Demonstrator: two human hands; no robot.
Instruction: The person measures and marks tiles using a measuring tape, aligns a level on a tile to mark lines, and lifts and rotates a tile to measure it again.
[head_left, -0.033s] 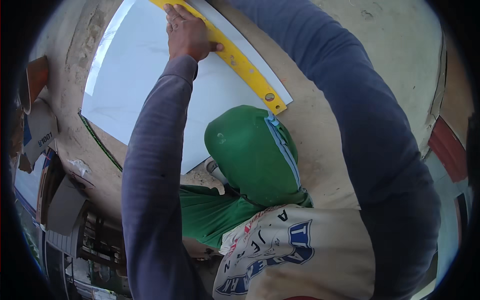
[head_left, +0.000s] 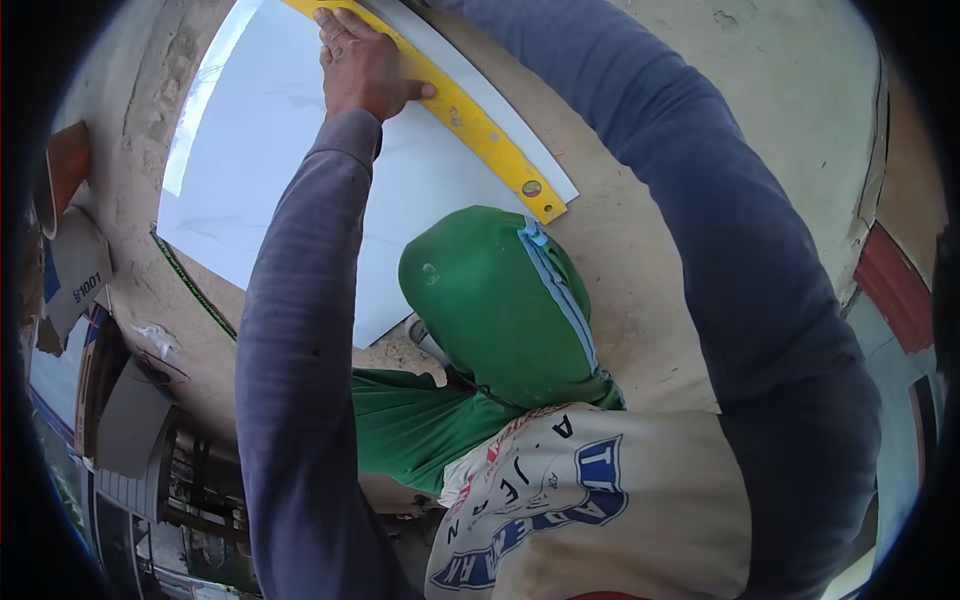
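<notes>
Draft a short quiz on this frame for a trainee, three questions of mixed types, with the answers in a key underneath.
1. Multiple choice: which of these is the left hand touching?
A) the green trousers
B) the long yellow bar
C) the shoe

2. True or false: the green patterned cord lies on the floor to the right of the white sheet.

3. Fill in the gap: the right sleeve runs out of the picture at its ____ edge.

Key:
1. B
2. False; the cord is at the left of the white sheet.
3. top
</notes>
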